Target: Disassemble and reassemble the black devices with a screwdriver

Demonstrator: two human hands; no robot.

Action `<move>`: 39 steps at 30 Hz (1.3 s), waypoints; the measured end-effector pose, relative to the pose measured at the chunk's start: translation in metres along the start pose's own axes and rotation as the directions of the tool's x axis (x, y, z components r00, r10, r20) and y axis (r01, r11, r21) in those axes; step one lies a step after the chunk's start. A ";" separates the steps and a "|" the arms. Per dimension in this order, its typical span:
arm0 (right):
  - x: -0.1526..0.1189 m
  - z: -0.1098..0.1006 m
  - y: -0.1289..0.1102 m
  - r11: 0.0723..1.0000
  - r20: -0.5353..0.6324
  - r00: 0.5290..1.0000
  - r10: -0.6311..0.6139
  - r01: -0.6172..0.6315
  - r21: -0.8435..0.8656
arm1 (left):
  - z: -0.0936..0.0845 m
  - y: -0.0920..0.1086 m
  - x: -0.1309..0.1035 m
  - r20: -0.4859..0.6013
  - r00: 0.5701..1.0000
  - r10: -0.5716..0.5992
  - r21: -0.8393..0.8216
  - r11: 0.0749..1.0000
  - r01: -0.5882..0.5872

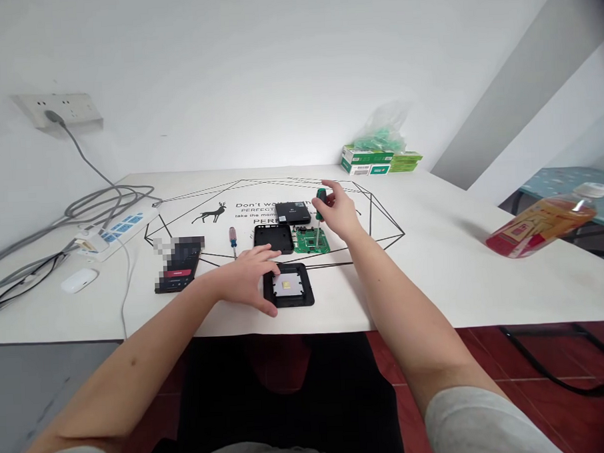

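My right hand (340,210) grips a green-handled screwdriver (321,202), held upright with its shaft pointing down at a green circuit board (310,241). Whether the tip touches the board I cannot tell. With fingers spread, my left hand (251,279) rests at the left edge of a black casing half (309,294), which has a pale metal plate and a small yellowish square inside. Behind it lies an open black casing shell (273,237), left of the board. A closed black box (293,213) sits behind the board. Another screwdriver (233,237), with a clear reddish handle, lies left of the shell.
A phone (178,265), a white earphone case (79,280), a power strip (119,232) and coiled cables (98,199) lie on the left. Green-white boxes (366,159) under a plastic bag stand at the back. A bottle of orange drink (542,223) lies at right.
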State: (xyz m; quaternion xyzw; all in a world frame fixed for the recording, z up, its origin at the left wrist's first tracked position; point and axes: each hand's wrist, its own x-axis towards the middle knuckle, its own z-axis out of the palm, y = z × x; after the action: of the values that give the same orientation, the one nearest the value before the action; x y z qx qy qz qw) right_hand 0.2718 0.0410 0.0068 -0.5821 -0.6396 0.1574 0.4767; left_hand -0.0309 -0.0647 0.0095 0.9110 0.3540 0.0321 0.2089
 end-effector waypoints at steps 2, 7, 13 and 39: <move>-0.008 0.009 -0.012 0.988 -0.066 0.995 -0.074 0.082 0.128 | 0.013 -0.002 -0.002 -0.036 0.999 -0.001 0.002 1.000 0.001; -0.035 0.035 -0.040 0.931 -0.111 0.969 -0.221 0.243 0.271 | 0.019 -0.013 0.001 -0.171 0.985 0.009 -0.010 1.000 -0.010; -0.060 0.053 -0.055 0.858 -0.009 0.941 -0.337 0.311 0.410 | 0.021 -0.020 0.005 -0.220 0.975 0.005 -0.013 1.000 -0.008; -0.075 0.064 -0.061 0.841 0.021 0.901 -0.433 0.396 0.368 | 0.024 -0.021 0.010 -0.226 0.973 -0.039 -0.020 0.999 0.035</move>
State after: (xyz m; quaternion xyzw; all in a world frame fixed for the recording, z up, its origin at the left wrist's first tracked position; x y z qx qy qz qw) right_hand 0.1751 -0.0201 -0.0105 -0.3253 -0.7350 0.1933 0.5627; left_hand -0.0318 -0.0532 -0.0216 0.8930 0.3922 0.1344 0.1749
